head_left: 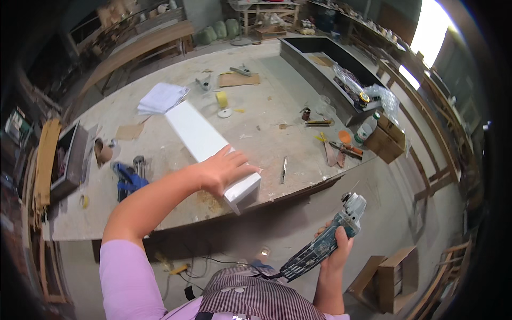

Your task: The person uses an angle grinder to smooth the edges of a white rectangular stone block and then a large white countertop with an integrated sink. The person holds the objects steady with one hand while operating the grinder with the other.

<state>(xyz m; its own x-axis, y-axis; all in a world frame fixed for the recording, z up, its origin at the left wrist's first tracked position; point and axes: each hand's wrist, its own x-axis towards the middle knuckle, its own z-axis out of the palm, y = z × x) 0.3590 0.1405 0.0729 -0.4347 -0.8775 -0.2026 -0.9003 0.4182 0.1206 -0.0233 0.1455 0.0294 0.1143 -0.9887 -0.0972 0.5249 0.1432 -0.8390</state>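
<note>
1. The long white piece (194, 130) lies on the desk (242, 125), its near end at the front edge; by judgement, its placing there is done
2. The person's left grip (221, 170) spreads over the piece near that end from above; whether it clasps the sides, one cannot tell
3. The right grip (338, 253) is closed round the body of an angle grinder (314, 250), held beyond the desk's edge and apart from the piece
4. Grinder and piece do not touch, so any tool work left on it seems not under way
5. Brownish dust (207, 202) lies beside the near end; how much surface is finished cannot be told
</note>
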